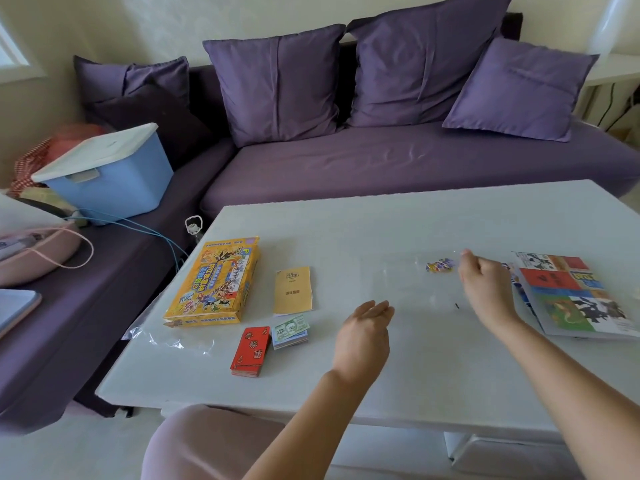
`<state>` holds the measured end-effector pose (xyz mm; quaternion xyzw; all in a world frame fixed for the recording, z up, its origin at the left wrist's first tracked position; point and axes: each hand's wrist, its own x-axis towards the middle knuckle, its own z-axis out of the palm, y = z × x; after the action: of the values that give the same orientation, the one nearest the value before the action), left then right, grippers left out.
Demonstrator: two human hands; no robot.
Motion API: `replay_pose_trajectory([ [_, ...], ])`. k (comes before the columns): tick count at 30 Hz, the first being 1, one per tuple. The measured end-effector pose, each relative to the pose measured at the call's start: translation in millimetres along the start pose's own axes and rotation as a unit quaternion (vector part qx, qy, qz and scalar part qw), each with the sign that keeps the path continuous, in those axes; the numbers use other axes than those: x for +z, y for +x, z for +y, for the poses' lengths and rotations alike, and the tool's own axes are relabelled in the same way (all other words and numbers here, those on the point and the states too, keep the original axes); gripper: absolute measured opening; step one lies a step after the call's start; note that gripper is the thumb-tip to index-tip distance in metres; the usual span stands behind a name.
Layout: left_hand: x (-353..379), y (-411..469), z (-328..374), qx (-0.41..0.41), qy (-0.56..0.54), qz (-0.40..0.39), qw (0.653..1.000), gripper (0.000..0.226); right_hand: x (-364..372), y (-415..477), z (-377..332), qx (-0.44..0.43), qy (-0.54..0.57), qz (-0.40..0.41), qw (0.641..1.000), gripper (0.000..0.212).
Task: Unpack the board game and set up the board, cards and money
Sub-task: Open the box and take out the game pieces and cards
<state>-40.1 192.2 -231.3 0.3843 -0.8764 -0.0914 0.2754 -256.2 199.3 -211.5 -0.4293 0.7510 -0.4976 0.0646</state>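
White tabletop (381, 216) carries everything, and we work near its middle. Our folded board (571, 299) lies at the right edge, not yet opened; spreading it could sweep the smaller things aside unless we make room. At the left sits the yellow box (214, 282), with loose wrap (156, 336) hanging over the table's edge, where it could slide off.

Between box and board lies the clear bag (398, 282). Our right hand (485, 285) has its fingers curled at the bag's far corner, seemingly pinching the film. Our left hand (363, 337) hovers with its fingers straight and holds nothing. Film this thin is hard to see, so a tug may tear or tip it.

The red cards (250, 351) and the money stack (291, 331) sit just beside each other, left of our left hand, and are easy to knock. Smallest are the coloured tokens (439, 265) inside the bag, which could scatter and roll away.
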Motion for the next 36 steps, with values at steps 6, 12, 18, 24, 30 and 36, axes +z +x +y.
replay_pose_trajectory([
  [6,1,-2,-1,0.009,0.007,0.006,1.000,0.045,-20,-4,12,-0.052,-0.087,-0.146,0.984,0.045],
  [12,-1,0,3,0.008,0.020,-0.005,1.000,0.043,-22,2,13,-0.092,-0.308,-0.280,0.905,0.038],
  [18,-2,-2,4,0.014,0.021,-0.042,0.999,0.040,-24,0,-13,-0.056,-0.452,-0.326,0.829,0.033],
  [24,-5,-2,5,0.004,0.035,-0.075,0.997,0.051,-17,-3,-19,-0.073,-0.527,-0.300,0.792,0.026],
  [30,-7,12,4,-0.049,0.036,-0.051,0.997,0.055,-30,-11,-16,-0.080,-0.224,-0.147,0.960,0.037],
  [36,-36,7,-14,-0.098,-0.021,0.012,0.995,0.040,4,-80,-37,-0.118,-0.153,-0.252,0.948,0.035],
])
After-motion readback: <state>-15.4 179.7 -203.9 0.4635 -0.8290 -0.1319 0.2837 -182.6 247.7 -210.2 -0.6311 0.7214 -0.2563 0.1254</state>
